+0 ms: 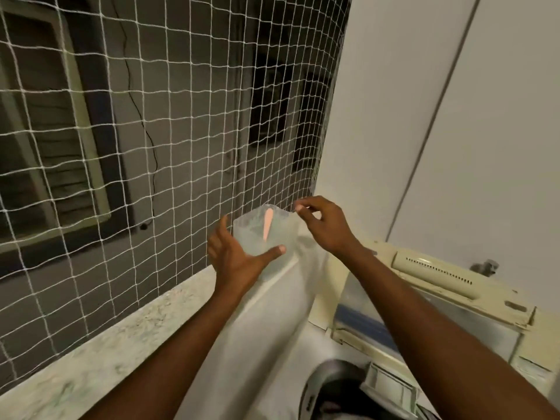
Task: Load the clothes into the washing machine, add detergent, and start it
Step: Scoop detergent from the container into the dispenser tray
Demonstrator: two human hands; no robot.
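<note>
A translucent plastic detergent container (257, 230) with a pink scoop (268, 225) inside stands on the speckled stone ledge (100, 353) by the netted window. My left hand (239, 256) wraps around its lower front, thumb across it. My right hand (324, 225) pinches the container's upper right rim with fingertips. The top-loading washing machine (272, 344) is below, its lid (448, 298) raised at the right. The drum opening (336, 389) shows dark clothes inside at the bottom edge.
A white safety net (151, 131) covers the window opening on the left. White cabinet doors (454, 116) rise behind the machine. The machine's cream control panel (433, 274) sits at the back right.
</note>
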